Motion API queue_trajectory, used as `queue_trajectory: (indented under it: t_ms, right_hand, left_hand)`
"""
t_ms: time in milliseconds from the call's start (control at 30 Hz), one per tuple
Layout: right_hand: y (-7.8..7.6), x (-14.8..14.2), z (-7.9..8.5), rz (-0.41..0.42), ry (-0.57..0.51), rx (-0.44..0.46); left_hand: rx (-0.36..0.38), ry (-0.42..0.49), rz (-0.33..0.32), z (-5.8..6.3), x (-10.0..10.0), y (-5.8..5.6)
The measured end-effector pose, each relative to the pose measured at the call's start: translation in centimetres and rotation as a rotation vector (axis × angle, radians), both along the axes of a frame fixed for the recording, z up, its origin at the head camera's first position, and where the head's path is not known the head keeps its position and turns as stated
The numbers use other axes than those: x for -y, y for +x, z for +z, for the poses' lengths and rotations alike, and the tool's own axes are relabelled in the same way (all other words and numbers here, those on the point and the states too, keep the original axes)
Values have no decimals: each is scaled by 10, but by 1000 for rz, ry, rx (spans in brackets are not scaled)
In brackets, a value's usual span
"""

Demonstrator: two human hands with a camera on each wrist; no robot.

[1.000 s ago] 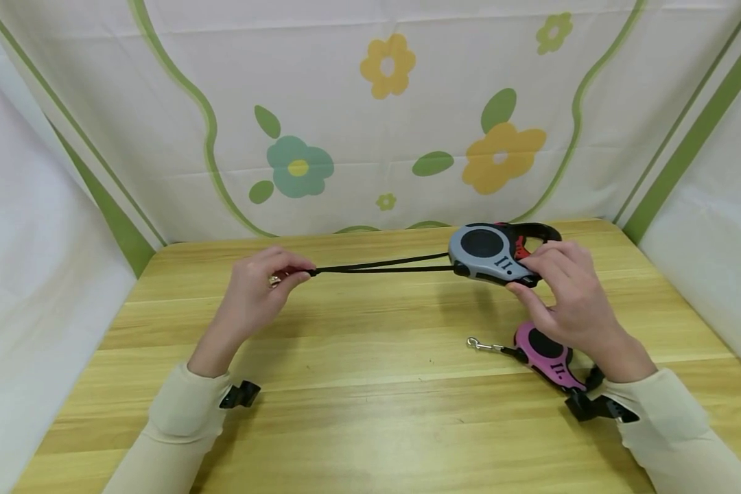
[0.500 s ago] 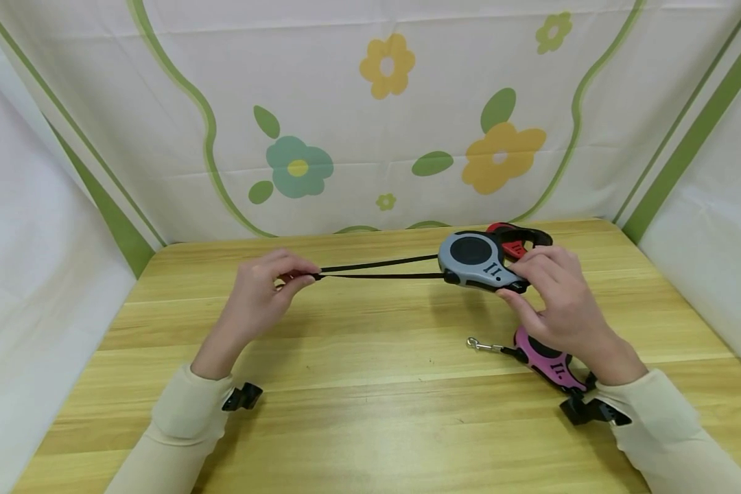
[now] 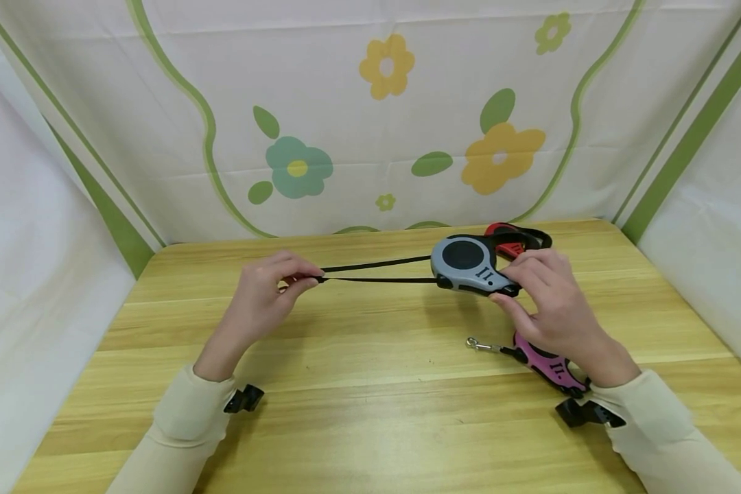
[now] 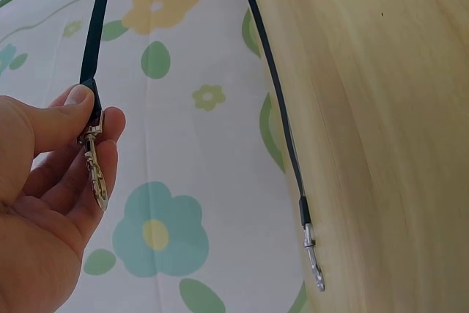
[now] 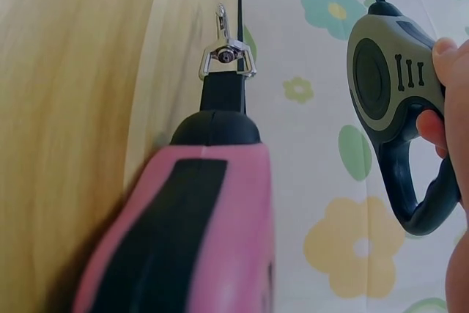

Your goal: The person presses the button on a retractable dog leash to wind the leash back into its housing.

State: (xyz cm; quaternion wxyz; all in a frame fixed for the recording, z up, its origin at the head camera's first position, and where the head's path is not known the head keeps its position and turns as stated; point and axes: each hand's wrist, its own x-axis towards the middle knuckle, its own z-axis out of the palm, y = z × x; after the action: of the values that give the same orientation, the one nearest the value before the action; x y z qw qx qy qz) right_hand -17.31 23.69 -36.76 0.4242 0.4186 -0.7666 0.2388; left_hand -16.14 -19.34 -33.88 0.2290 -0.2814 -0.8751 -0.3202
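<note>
My left hand (image 3: 262,295) pinches the end of a black leash strap (image 4: 95,27) between thumb and fingers; the metal clip (image 4: 94,163) hangs along its fingertips in the left wrist view. The strap runs across to a grey retractable leash (image 3: 463,255), raised over the table. My right hand (image 3: 556,305) grips that leash's casing by thumb and fingers near its handle (image 5: 399,188). Behind it lies a red retractable leash (image 3: 508,241), partly covered by the grey one. Its own strap (image 4: 275,86) stretches left along the table and ends in a silver clip (image 4: 313,258).
A pink retractable leash (image 3: 549,367) lies on the wooden table (image 3: 370,412) under my right forearm, its clip (image 3: 483,345) pointing left. White cloth (image 3: 346,123) with printed flowers stands behind the table and at both sides. Each wrist wears a small black camera (image 3: 243,398).
My right hand has carried the grey leash left and slightly towards me, uncovering more of the red leash. The strap between the hands has shortened. My left hand has shifted slightly right.
</note>
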Motion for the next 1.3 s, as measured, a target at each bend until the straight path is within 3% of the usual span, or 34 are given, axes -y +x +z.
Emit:
queue_trajectory:
  t_ms: [800,1300]
  right_hand:
    - [4,7,-1,-1,36,20]
    - [4,17,-2,38,-4,-4]
  left_hand:
    - [-20,-27,-21,0,-8,4]
    - [-9,-18,-52,-1,-13,6]
